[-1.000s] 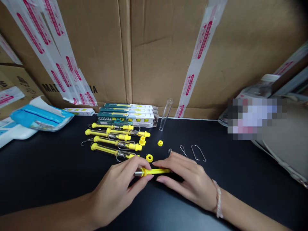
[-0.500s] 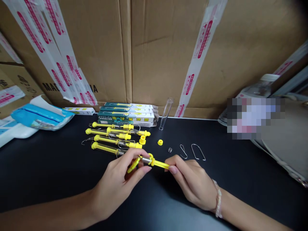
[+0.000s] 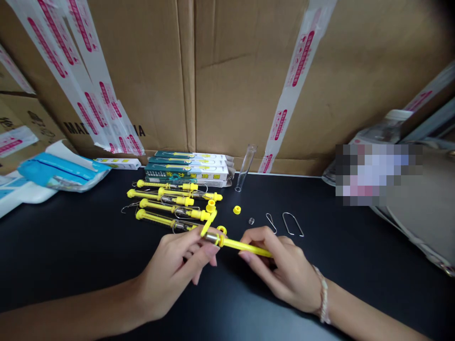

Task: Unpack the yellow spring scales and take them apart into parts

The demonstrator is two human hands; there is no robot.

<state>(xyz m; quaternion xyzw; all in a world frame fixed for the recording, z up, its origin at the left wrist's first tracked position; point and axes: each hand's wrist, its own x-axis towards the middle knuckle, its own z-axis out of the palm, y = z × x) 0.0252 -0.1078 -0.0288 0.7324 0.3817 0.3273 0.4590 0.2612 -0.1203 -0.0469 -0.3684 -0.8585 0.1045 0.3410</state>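
Between my two hands is a spring scale's inner part, a yellow rod [image 3: 236,245] with a metal spring [image 3: 212,238] at its left end. My left hand [image 3: 177,265] pinches the spring end between thumb and fingers. A flat yellow piece [image 3: 209,223] sticks up at those fingertips; whether it joins the spring I cannot tell. My right hand [image 3: 280,260] is closed round the rod's other end, whose tip is hidden. Just behind the spring shows a small yellow ring [image 3: 222,230]. Further back lie a yellow cap [image 3: 237,210], a small clear piece [image 3: 251,221] and two bent wire hooks [image 3: 293,224].
Several assembled yellow spring scales [image 3: 159,218] lie left of centre, before a stack of printed boxes [image 3: 188,170]. A clear tube [image 3: 246,168] stands tilted beside them. A blue wipes packet [image 3: 64,166] is at left, a bottle [image 3: 384,130] and bag [image 3: 419,203] at right. Cardboard boxes [image 3: 241,85] line the back.
The rod and spring have shifted, with more rod passing under my right fingers. The flat yellow piece has swung from below my left fingers to above them. My left fingers have re-gripped.
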